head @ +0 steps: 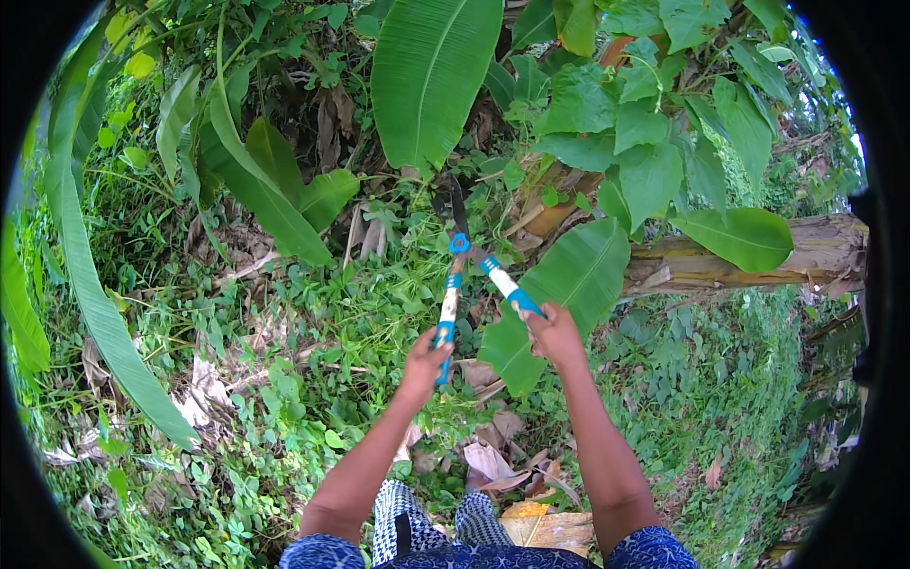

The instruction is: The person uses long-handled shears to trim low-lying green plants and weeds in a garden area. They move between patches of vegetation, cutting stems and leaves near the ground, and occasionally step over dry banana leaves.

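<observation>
In front of me I hold a pair of hedge shears (460, 244) with blue and white handles and dark blades. My left hand (424, 361) grips the left handle near its lower end. The right handle is in my right hand (555, 333). The handles are spread partway, and the blades point away from me at a slight opening. Their tips reach low greenery just below a broad banana leaf (437, 85); foliage partly hides them. Another large banana leaf (561, 299) lies behind the right handle and my right hand.
A banana trunk (746, 252) stretches across the right side. Broad vine leaves (640, 121) hang at the upper right. A long drooping banana leaf (92, 270) arches down the left. Dry leaves (490, 462) litter the ground by my legs, among low creeping plants (284, 405).
</observation>
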A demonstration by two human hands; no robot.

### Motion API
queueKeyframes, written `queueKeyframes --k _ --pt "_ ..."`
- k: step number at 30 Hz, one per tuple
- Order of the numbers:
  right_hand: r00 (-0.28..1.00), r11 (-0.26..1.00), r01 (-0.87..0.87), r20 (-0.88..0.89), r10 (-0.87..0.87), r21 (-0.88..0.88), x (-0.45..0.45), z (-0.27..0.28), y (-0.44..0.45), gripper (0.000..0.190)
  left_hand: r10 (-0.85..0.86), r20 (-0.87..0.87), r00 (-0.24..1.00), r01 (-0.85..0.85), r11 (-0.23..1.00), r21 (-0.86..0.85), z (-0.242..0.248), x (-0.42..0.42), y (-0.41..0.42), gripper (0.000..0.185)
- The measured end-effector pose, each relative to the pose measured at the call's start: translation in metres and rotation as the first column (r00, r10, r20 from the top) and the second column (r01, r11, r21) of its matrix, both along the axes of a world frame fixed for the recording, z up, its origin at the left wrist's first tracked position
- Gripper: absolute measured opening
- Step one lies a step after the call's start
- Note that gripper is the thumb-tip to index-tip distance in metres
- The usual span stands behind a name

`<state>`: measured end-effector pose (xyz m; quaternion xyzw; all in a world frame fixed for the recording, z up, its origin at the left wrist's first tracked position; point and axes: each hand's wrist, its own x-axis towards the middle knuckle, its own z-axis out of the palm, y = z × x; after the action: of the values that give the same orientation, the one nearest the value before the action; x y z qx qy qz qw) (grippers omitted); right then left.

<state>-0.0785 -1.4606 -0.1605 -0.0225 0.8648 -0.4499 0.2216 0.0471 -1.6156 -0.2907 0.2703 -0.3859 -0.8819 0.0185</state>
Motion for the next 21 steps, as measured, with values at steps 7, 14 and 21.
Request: queueKeyframes --k 7,14,21 --pt "0.97 0.988 0.114 0.227 -0.089 -0.101 0.083 -0.005 0.099 0.017 -0.451 0.077 0.889 0.456 0.886 -0.081 -0.007 0.09 -0.052 0.047" --pt "0.992 0.99 0.106 0.062 -0.112 0.088 0.102 0.024 0.127 0.017 -0.371 -0.05 0.927 0.375 0.92 0.113 -0.047 0.103 0.015 0.048" --pt "0.989 0.966 0.009 -0.143 0.03 0.26 0.049 0.047 0.115 0.024 -0.154 -0.093 0.984 0.164 0.98 0.109 -0.04 0.059 0.081 0.046"
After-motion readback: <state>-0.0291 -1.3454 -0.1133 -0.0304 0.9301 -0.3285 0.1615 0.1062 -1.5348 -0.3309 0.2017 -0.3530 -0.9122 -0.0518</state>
